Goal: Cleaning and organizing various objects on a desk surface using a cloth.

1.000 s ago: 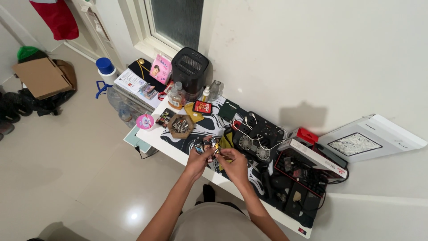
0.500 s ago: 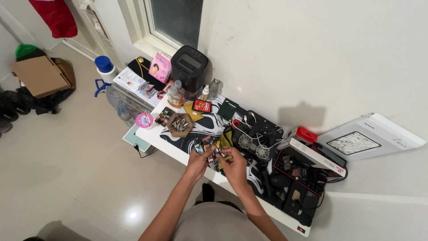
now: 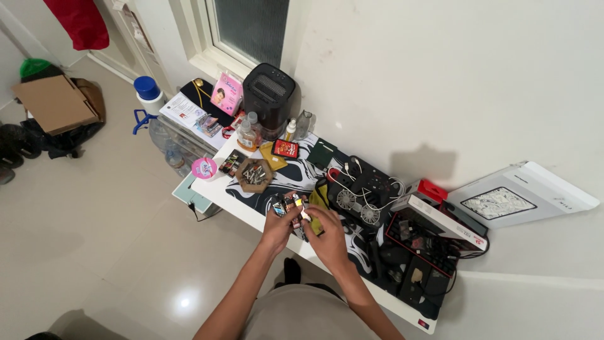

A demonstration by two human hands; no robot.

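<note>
Small colourful gadgets (image 3: 288, 206) sit bunched in the left hand (image 3: 279, 225), whose fingers stay curled around them. Since a moment ago the right hand (image 3: 326, 232) has closed in, its fingertips now pinching one piece beside the left thumb, so the handling continues

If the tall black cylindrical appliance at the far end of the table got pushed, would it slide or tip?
The tall black cylindrical appliance looks upright and taller than wide, so a high push might tip it. Small bottles crowd its base, so sliding would probably knock them. It appears rigid, not floppy.
</note>
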